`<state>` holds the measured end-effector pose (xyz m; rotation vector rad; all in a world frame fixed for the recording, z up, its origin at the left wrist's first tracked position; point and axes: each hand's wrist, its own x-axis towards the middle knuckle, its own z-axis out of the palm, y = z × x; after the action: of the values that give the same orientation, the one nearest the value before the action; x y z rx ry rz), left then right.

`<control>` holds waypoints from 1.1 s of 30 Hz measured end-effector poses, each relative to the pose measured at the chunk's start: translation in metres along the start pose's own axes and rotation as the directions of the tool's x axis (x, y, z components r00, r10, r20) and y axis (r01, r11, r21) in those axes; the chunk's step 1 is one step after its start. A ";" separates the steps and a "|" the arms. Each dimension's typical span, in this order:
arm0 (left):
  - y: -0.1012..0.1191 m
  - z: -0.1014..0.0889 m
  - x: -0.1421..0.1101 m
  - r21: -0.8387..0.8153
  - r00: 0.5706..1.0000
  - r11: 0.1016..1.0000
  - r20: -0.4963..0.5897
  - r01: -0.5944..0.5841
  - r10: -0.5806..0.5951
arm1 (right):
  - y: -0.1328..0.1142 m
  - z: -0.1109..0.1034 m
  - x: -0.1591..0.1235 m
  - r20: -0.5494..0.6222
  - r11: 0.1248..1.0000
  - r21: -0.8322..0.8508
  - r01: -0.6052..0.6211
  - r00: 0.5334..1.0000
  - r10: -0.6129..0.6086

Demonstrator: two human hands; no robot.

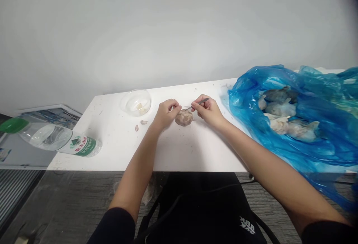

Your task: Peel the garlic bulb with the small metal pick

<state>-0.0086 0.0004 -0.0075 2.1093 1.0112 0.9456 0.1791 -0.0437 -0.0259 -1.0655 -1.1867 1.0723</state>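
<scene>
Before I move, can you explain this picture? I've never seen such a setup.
There is no robot here: a person works with two bare hands, and a camera worn on the head looks forward and down at them. This is its only view.

On the white table lie a brownish garlic-like bulb, two small cloves, a clear bowl with pale pieces inside, a green-capped bottle and an open blue bag holding more bulbs.

The right hand holds a thin tool, its tip at the bulb. The left hand is beside the bulb; its grip is unclear.
</scene>
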 end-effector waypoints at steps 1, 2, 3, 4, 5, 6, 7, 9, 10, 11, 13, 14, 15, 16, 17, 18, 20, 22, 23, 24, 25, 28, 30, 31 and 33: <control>0.000 0.000 0.000 0.002 1.000 1.000 0.008 -0.011 0.011 | 0.000 -0.001 0.000 -0.003 0.999 -0.031 -0.019 1.000 0.019; -0.001 0.000 0.000 0.008 1.000 1.000 0.014 -0.023 0.023 | -0.001 -0.002 0.000 -0.003 0.997 -0.060 -0.040 0.999 0.040; -0.001 -0.001 0.000 0.012 0.999 0.999 0.020 -0.035 0.034 | -0.001 -0.002 0.000 -0.001 0.995 -0.081 -0.061 0.998 0.061; -0.002 -0.001 0.000 0.014 0.999 0.999 0.026 -0.043 0.043 | -0.002 -0.002 0.000 0.005 0.993 -0.090 -0.082 0.997 0.082; -0.002 -0.001 0.000 0.014 0.998 0.999 0.029 -0.048 0.048 | -0.002 -0.002 0.000 0.013 0.991 -0.086 -0.102 0.995 0.104; -0.002 -0.001 -0.001 0.013 0.998 0.999 0.029 -0.050 0.049 | -0.003 -0.002 -0.001 0.024 0.990 -0.073 -0.123 0.992 0.125; -0.002 -0.002 -0.001 0.012 0.998 0.999 0.030 -0.048 0.048 | -0.004 -0.001 -0.001 0.037 0.988 -0.058 -0.141 0.989 0.143; -0.002 -0.003 -0.001 0.007 0.999 0.999 0.032 -0.040 0.040 | -0.005 0.000 -0.002 0.054 0.985 -0.054 -0.162 0.985 0.165; -0.002 -0.003 -0.001 0.003 0.999 0.999 0.034 -0.036 0.036 | -0.006 0.000 -0.002 0.058 0.984 -0.063 -0.165 0.984 0.169; -0.001 -0.004 -0.001 -0.002 0.999 1.000 0.037 -0.031 0.031 | -0.006 0.000 -0.002 0.063 0.984 -0.074 -0.164 0.984 0.169; -0.001 -0.005 -0.001 -0.012 0.999 1.000 0.043 -0.021 0.021 | -0.006 0.000 -0.003 0.067 0.982 -0.101 -0.158 0.984 0.165; -0.001 -0.005 -0.001 -0.015 0.999 1.000 0.045 -0.015 0.016 | -0.006 0.001 -0.003 0.069 0.982 -0.112 -0.153 0.984 0.161; -0.001 -0.005 -0.001 -0.017 0.999 1.000 0.046 -0.010 0.011 | -0.005 0.001 -0.003 0.073 0.982 -0.120 -0.146 0.985 0.155; -0.001 -0.005 0.000 -0.016 0.999 1.000 0.046 -0.007 0.007 | -0.005 0.001 -0.003 0.078 0.983 -0.125 -0.137 0.986 0.147; -0.002 -0.005 0.000 -0.015 0.999 1.000 0.046 -0.006 0.006 | -0.004 0.001 -0.003 0.084 0.984 -0.129 -0.125 0.987 0.136; -0.002 -0.005 0.000 -0.014 0.999 1.000 0.045 -0.006 0.007 | -0.004 0.001 -0.003 0.090 0.985 -0.130 -0.110 0.988 0.122; -0.002 -0.004 0.000 -0.016 0.999 1.000 0.042 -0.011 0.011 | -0.004 0.001 -0.003 0.111 0.990 -0.122 -0.076 0.990 0.090; -0.002 -0.004 0.001 -0.027 0.999 0.999 0.036 -0.016 0.017 | -0.005 0.001 -0.003 0.143 0.993 -0.108 -0.041 0.988 0.056; -0.002 -0.004 0.001 -0.034 0.999 0.999 0.034 -0.019 0.020 | -0.005 0.001 -0.003 0.160 0.994 -0.102 -0.026 0.986 0.042; -0.002 -0.004 0.001 -0.042 0.999 0.999 0.035 -0.024 0.025 | -0.005 0.001 -0.003 0.178 0.995 -0.100 -0.012 0.984 0.030; -0.001 -0.005 0.002 -0.050 0.999 0.998 0.041 -0.030 0.032 | -0.004 0.000 -0.003 0.195 0.995 -0.103 0.000 0.981 0.020; 0.001 -0.007 0.002 -0.062 0.995 0.996 0.082 -0.058 0.063 | -0.002 -0.001 -0.004 0.221 0.989 -0.138 0.045 0.975 -0.014; 0.001 -0.009 0.002 -0.054 0.989 0.995 0.119 -0.085 0.091 | -0.002 -0.002 -0.004 0.227 0.972 -0.215 0.097 0.973 -0.048; 0.002 -0.010 0.002 -0.045 0.986 0.994 0.134 -0.096 0.101 | -0.001 -0.004 -0.005 0.229 0.955 -0.267 0.130 0.971 -0.068; 0.002 -0.011 0.001 -0.028 0.982 0.994 0.155 -0.104 0.107 | -0.001 -0.006 -0.006 0.243 0.910 -0.364 0.198 0.964 -0.113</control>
<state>-0.0161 0.0025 0.0000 2.2001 0.8151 0.8218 0.1845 -0.0503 -0.0258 -1.1465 -1.6823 0.8620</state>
